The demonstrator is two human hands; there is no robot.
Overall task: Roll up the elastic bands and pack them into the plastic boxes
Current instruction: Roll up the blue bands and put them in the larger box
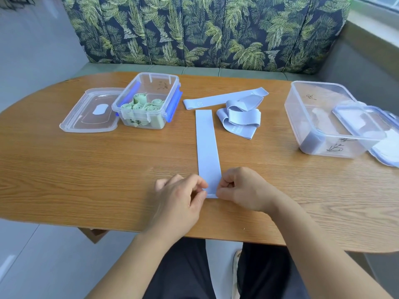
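Prob. home dining nook: palm-print bench (205, 31), wood table (86, 173).

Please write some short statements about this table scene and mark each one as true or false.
1. The left hand and the right hand pinch the near end of the flat blue band. True.
2. The left box holds blue rolls. False: it holds green rolls.
3. The lid of the left box is closed on it. False: it lies on the table beside the box.
4. A heap of loose blue bands lies between the left box and the right box. True.
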